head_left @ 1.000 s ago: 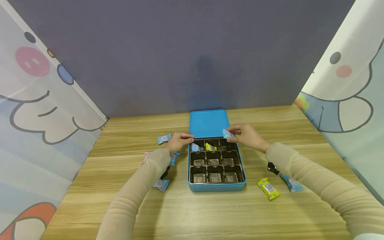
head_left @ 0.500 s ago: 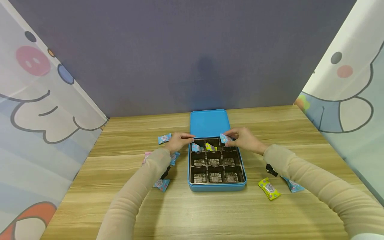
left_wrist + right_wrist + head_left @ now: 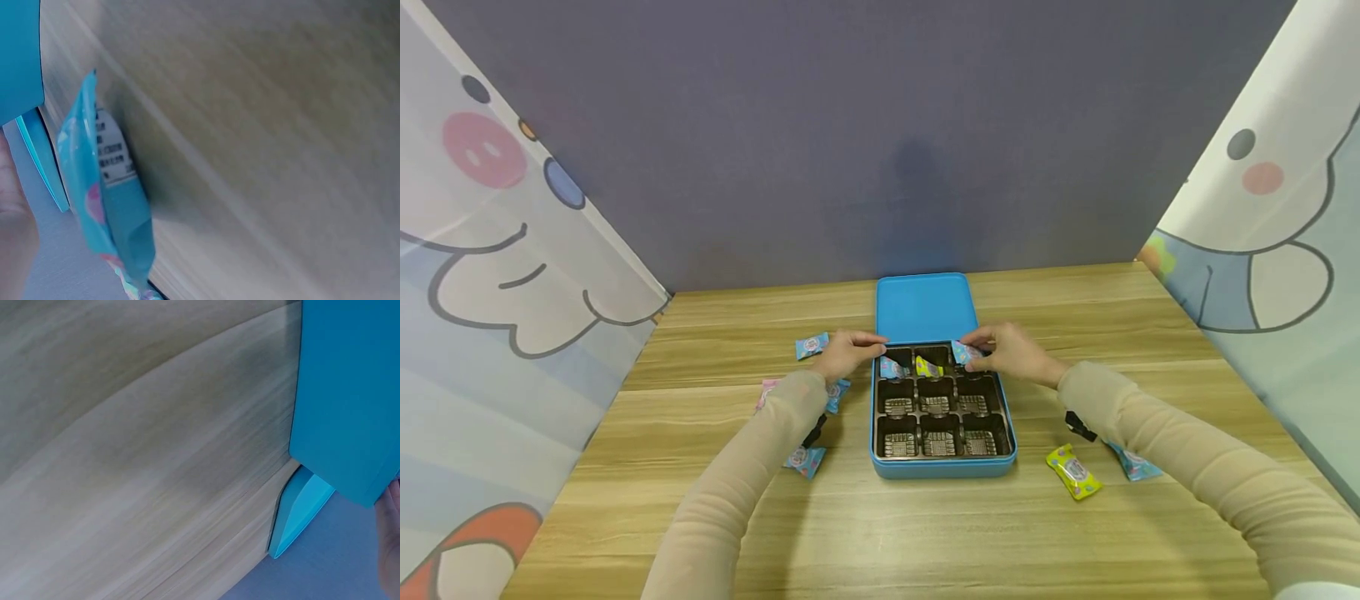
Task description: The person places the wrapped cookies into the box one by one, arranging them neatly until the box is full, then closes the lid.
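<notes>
A blue tin box (image 3: 942, 469) with a dark tray of square compartments stands in the middle of the table, its lid (image 3: 925, 304) folded back. In the back row a blue candy packet (image 3: 892, 368) lies in the left compartment and a yellow candy packet (image 3: 927, 367) in the middle one. My right hand (image 3: 1013, 354) pinches another blue candy packet (image 3: 964, 352) in the back right compartment's opening. At the back left corner my left hand (image 3: 842, 357) pinches the tin's rim. Only part of the right hand (image 3: 390, 544) shows in the right wrist view.
Right of the tin lie a yellow candy packet (image 3: 1073, 472) and a blue one (image 3: 1135, 463), partly under the right sleeve. Several packets lie on the left, among them a blue one (image 3: 812, 346) and a pink one (image 3: 767, 391). A grey panel (image 3: 820, 167) stands behind the table.
My right hand has moved slightly left and down, taking the blue candy packet from above the tin's back edge into the back right compartment's opening. The left hand stays at the corner.
</notes>
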A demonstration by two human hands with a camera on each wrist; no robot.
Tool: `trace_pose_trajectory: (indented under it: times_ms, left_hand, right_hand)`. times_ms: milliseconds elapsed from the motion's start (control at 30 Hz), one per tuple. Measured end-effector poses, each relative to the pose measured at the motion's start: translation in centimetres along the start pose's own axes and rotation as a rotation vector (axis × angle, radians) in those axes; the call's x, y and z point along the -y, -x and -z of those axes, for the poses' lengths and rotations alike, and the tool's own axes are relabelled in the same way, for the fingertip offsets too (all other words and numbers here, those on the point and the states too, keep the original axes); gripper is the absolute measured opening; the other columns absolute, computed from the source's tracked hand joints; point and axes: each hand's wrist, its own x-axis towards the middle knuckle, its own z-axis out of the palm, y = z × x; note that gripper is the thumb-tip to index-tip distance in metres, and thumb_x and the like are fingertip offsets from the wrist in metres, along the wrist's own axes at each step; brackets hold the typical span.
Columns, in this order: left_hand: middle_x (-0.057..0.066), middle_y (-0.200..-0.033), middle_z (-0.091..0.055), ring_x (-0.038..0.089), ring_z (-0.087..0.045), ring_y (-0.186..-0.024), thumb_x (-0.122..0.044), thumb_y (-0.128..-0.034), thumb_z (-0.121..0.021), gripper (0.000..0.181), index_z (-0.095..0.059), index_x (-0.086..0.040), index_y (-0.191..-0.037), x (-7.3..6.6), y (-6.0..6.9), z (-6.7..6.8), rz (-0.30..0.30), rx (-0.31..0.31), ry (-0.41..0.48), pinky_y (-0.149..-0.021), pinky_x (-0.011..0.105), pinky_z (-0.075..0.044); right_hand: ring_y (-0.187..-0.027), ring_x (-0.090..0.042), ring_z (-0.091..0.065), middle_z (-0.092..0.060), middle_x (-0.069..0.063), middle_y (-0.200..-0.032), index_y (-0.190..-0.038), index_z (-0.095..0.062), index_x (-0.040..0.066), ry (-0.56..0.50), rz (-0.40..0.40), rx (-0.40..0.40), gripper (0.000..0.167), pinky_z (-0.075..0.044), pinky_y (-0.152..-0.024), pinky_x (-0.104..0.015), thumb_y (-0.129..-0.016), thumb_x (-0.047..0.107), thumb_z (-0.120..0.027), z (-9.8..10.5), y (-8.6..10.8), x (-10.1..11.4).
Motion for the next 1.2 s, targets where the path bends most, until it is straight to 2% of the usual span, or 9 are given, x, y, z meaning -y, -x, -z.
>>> trace_pose_trajectory:
  times_ms: [133,267,400,567,767,1000,1200]
  left_hand:
    - [0.011,-0.126,-0.057,0.027,-0.052,-0.117,-0.017,-0.0891,-0.061,0.029,-0.064,-0.006,-0.116,1.0,-0.7,-0.1,0.007,-0.017,-0.018,-0.098,0.042,-0.045]
    - [0.007,-0.125,-0.058,0.023,-0.053,-0.116,-0.020,-0.0887,-0.062,0.029,-0.065,-0.010,-0.115,2.1,-1.5,-0.1,0.001,-0.040,-0.043,-0.096,0.037,-0.047]
    - [0.007,-0.125,-0.058,0.023,-0.053,-0.116,-0.020,-0.0887,-0.062,0.029,-0.065,-0.009,-0.116,2.3,-1.7,-0.1,-0.006,-0.046,-0.049,-0.095,0.037,-0.047]
    - [0.007,-0.125,-0.058,0.023,-0.053,-0.116,-0.019,-0.0892,-0.061,0.029,-0.065,-0.009,-0.116,2.3,-1.7,-0.1,-0.005,-0.037,-0.055,-0.095,0.037,-0.048]
    - [0.006,-0.125,-0.058,0.023,-0.053,-0.116,-0.021,-0.0889,-0.061,0.028,-0.066,-0.011,-0.115,2.4,-1.7,-0.1,0.000,-0.040,-0.059,-0.095,0.037,-0.047]
    - [0.008,-0.127,-0.057,0.024,-0.052,-0.118,-0.020,-0.0891,-0.061,0.030,-0.065,-0.008,-0.116,2.4,-1.6,-0.1,-0.009,-0.034,-0.037,-0.095,0.037,-0.048]
    - [0.013,-0.127,-0.056,0.029,-0.052,-0.117,-0.016,-0.0894,-0.061,0.031,-0.063,-0.002,-0.117,0.9,-0.7,-0.1,-0.011,-0.014,0.000,-0.096,0.041,-0.046]
  right_hand:
    - [-0.107,-0.030,-0.058,-0.060,-0.016,-0.119,-0.117,-0.062,0.004,0.011,0.003,0.010,0.042,-0.047,-0.096,-0.041,-0.078,0.016,-0.074,0.0,-0.1,-0.1]
    - [-0.106,-0.031,-0.059,-0.062,-0.016,-0.116,-0.115,-0.063,0.003,0.099,0.059,0.019,0.041,-0.048,-0.093,-0.042,-0.077,0.015,-0.074,-0.1,-0.1,0.1]
    - [-0.097,-0.028,-0.063,-0.066,-0.014,-0.107,-0.110,-0.065,0.003,0.231,0.165,-0.013,0.038,-0.053,-0.084,-0.039,-0.075,0.015,-0.076,-0.4,-0.2,0.0]
    - [-0.087,-0.022,-0.064,-0.068,-0.011,-0.099,-0.108,-0.066,0.002,0.334,0.217,-0.022,0.037,-0.054,-0.076,-0.036,-0.075,0.015,-0.076,-0.7,-0.1,0.3]
    - [-0.094,-0.027,-0.063,-0.065,-0.014,-0.107,-0.111,-0.064,0.000,0.324,0.218,0.008,0.036,-0.054,-0.081,-0.038,-0.079,0.013,-0.072,-0.5,0.0,0.1]
    - [-0.099,-0.029,-0.062,-0.063,-0.016,-0.113,-0.114,-0.063,0.000,0.304,0.217,0.017,0.035,-0.053,-0.084,-0.039,-0.081,0.012,-0.070,-0.4,0.1,0.0]
    - [-0.099,-0.029,-0.062,-0.063,-0.016,-0.113,-0.113,-0.063,-0.001,0.290,0.218,0.007,0.034,-0.053,-0.084,-0.039,-0.081,0.011,-0.069,-0.4,0.2,-0.2]
